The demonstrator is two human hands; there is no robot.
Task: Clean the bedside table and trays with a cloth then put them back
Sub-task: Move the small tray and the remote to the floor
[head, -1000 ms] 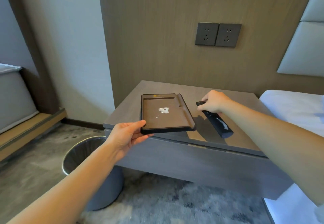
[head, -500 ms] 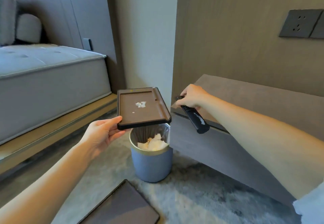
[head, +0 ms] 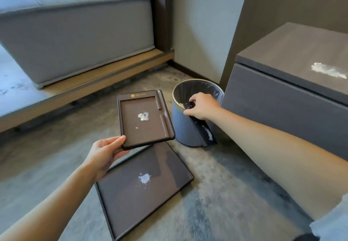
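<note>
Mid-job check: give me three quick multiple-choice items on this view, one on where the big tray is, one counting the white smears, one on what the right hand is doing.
1. Where is the large tray?
A. on the carpet
B. on the bedside table
C. in the bin

2. How many surfaces carry white residue?
A. one
B. two
C. four

3. What is the right hand doing?
A. hanging empty
B. gripping the remote
C. wiping with a cloth

Answers:
1 A, it lies flat on the carpet beneath the small tray, which the left hand holds.
2 C, both trays, the remote and the bedside table top each show a smear.
3 B, its fingers close round the remote's upper end beside the bin.
</note>
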